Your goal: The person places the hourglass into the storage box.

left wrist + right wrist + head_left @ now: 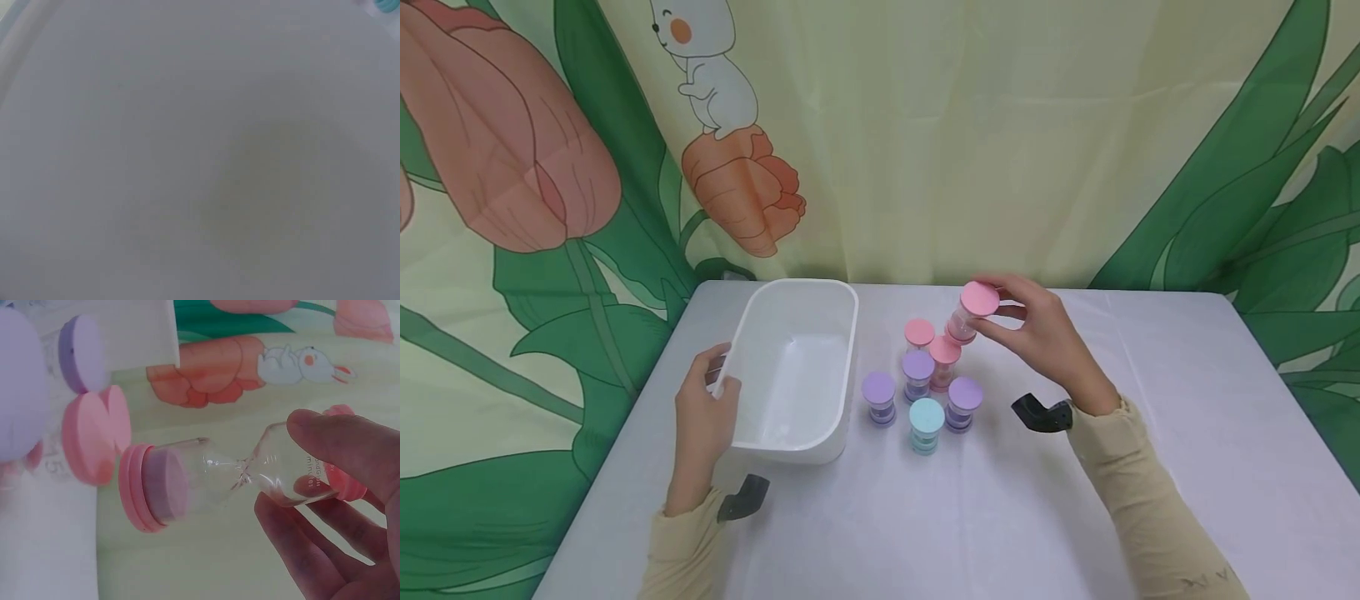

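My right hand [1028, 327] pinches a pink-capped hourglass [962, 323] near its upper cap, thumb on one side and fingers on the other. In the right wrist view this hourglass [206, 478] shows clear glass, a narrow neck and sand by the far cap. Below and left of it stand two more pink hourglasses, three purple ones and a light blue hourglass [927, 423]. The left hand [706, 408] grips the left rim of a white plastic bin [796, 450], thumb inside. Pale bin wall [156, 156] fills most of the left wrist view, and that hand is hidden there.
A white cloth covers the table [1037, 517], whose back edge meets a printed curtain [962, 150] with tulips, leaves and a rabbit. The hourglasses stand close together, just right of the bin. Black wrist cameras project from both sleeves.
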Motion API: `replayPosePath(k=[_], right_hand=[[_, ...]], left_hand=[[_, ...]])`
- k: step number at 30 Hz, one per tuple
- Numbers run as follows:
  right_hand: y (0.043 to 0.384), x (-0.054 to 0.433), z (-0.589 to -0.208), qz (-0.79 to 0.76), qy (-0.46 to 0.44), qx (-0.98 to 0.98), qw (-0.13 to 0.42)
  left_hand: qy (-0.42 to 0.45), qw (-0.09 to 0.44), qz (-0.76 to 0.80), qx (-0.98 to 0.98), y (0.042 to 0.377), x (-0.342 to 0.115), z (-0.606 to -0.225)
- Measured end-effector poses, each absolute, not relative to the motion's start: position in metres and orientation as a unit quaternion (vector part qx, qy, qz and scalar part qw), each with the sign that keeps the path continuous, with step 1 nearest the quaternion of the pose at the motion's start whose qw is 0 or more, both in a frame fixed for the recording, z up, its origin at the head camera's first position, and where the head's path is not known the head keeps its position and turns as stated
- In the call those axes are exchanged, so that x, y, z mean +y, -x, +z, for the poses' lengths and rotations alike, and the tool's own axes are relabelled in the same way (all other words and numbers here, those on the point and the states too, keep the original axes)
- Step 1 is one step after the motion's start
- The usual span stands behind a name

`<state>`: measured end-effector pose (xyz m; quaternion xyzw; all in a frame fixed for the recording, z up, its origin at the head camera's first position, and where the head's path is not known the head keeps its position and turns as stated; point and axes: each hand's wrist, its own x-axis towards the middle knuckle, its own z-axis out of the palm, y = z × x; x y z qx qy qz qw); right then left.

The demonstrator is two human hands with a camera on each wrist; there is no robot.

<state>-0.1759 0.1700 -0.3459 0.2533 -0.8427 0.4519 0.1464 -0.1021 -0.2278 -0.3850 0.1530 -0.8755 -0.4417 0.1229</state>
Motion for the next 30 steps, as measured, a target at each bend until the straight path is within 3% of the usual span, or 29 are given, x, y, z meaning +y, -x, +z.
replayPosePath(k=[30], right_hand=[[0.203,0.103,-0.323,0.506,-0.315,-0.797,0.097]], left_hand=[[-0.155,0.104,-0.455,-0.871,0.1,-0.227,-0.383]])
